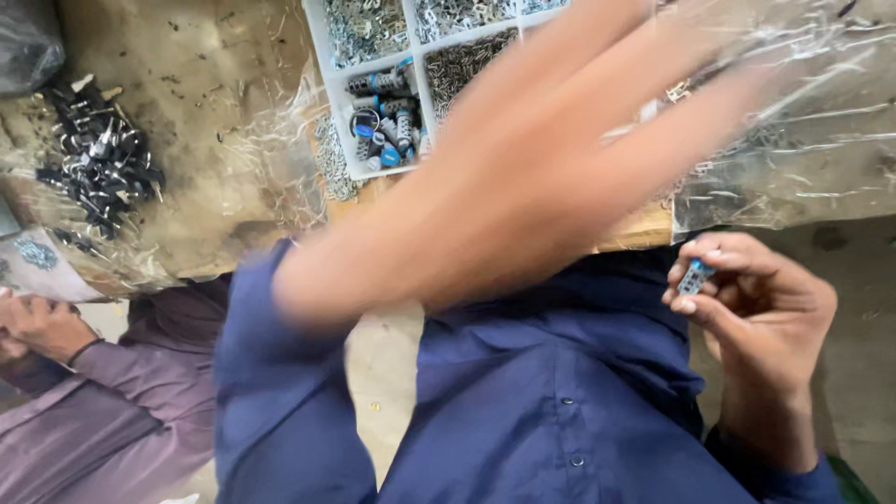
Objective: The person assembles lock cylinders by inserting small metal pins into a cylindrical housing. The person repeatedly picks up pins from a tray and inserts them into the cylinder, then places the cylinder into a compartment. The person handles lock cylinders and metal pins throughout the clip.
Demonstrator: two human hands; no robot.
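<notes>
Head view: nearest you, your right hand [761, 313] pinches a small blue-and-silver part [695, 276] just below the table edge [644, 229]. Your left hand [551, 159], blurred with fingers spread, reaches over that edge toward the white compartment tray [327, 84] and crinkled plastic sheet [803, 121] beyond.

Small assembly workshop: compartment tray [329, 84] of metal parts, worn workbench [215, 103].

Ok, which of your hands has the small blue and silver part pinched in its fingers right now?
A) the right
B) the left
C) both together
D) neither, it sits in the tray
A: the right hand pinches the small blue and silver part at its fingertips, while the blurred left hand reaches across toward the tray.
</notes>
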